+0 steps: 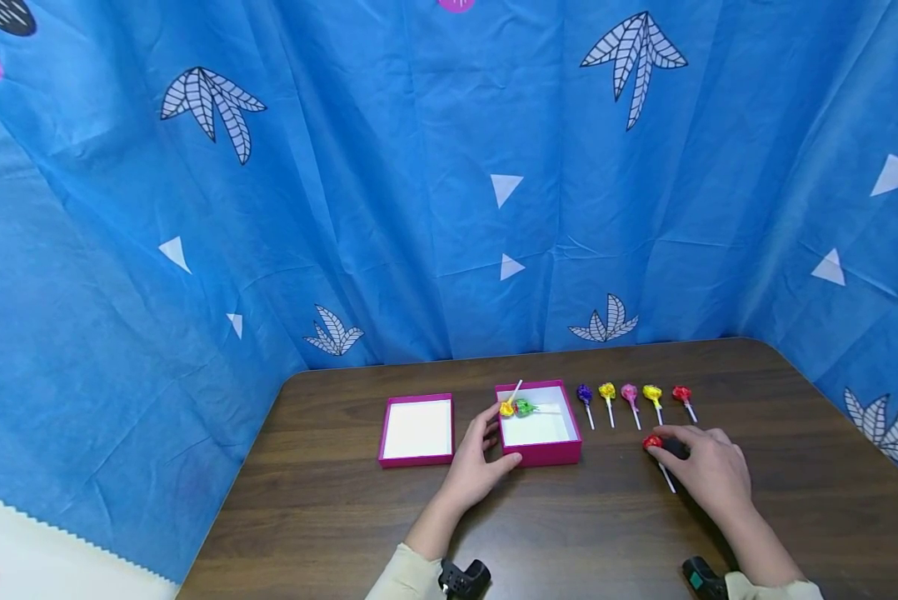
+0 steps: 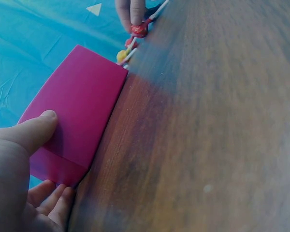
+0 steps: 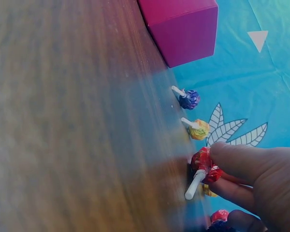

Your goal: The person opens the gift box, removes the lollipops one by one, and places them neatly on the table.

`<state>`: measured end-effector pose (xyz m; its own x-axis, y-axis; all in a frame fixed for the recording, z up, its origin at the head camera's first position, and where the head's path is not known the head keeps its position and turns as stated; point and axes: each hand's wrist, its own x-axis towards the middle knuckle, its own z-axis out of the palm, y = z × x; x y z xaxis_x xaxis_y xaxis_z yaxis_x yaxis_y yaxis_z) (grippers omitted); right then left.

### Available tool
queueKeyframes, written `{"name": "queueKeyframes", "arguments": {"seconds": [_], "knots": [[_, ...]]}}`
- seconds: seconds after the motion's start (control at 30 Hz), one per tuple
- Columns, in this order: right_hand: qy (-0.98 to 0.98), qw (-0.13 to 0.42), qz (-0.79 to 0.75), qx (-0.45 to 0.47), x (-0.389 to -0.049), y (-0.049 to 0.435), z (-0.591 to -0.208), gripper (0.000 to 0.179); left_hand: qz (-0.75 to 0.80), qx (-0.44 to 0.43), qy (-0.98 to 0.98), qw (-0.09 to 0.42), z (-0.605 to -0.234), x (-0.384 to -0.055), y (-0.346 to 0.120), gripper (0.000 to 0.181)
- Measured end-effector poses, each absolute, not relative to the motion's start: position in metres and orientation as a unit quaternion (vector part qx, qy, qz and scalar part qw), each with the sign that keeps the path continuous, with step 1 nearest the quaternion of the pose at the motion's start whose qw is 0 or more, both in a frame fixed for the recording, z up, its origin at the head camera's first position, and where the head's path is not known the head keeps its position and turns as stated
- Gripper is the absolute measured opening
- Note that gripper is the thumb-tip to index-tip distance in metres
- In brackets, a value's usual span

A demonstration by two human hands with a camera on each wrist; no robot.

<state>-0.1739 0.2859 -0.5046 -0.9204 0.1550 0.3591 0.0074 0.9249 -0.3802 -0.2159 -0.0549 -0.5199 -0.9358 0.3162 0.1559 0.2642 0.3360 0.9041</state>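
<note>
My right hand (image 1: pixel 707 467) pinches a red lollipop (image 1: pixel 652 442) by its wrapped head, the white stick slanting down toward the front. In the right wrist view the thumb and a finger grip the red lollipop (image 3: pixel 202 162) from one side. My left hand (image 1: pixel 473 467) holds the magenta box (image 1: pixel 546 452) at its near left corner, thumb on the front wall and fingers along the left side. Inside the open box lie a yellow lollipop (image 1: pixel 506 408) and a green lollipop (image 1: pixel 524 407). The left wrist view shows the thumb on the box (image 2: pixel 82 106).
Behind the right hand, a row on the table (image 1: pixel 321 517) holds a purple lollipop (image 1: pixel 585 392), a yellow one (image 1: pixel 606 390), a pink one (image 1: pixel 629 392), another yellow one (image 1: pixel 651 392) and a red one (image 1: pixel 681 392). The white-lined lid (image 1: pixel 419 429) lies left of the box. A blue curtain (image 1: pixel 434 208) hangs behind.
</note>
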Motion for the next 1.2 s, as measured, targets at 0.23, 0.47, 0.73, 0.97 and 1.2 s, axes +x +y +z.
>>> {"name": "queueKeyframes", "arguments": {"seconds": [0.23,0.47,0.73,0.97,1.2], "knots": [[-0.961,0.190,0.195,-0.048,-0.173,0.285,-0.504,0.039,0.547,0.177,0.818,0.020,-0.520,-0.215,-0.055,0.080],[-0.957,0.188,0.213,-0.051,-0.171,0.285,-0.500,0.039,0.545,0.173,0.820,0.022,-0.521,-0.214,-0.055,0.079],[-0.947,0.181,0.259,-0.053,-0.174,0.282,-0.483,0.037,0.544,0.175,0.821,0.019,-0.521,-0.216,-0.054,0.079],[-0.941,0.181,0.284,-0.036,-0.183,0.267,-0.469,0.033,0.544,0.172,0.821,0.019,-0.520,-0.215,-0.055,0.081],[-0.932,0.175,0.317,-0.013,-0.192,0.246,-0.457,0.033,0.546,0.174,0.819,0.021,-0.519,-0.215,-0.057,0.080]]}}
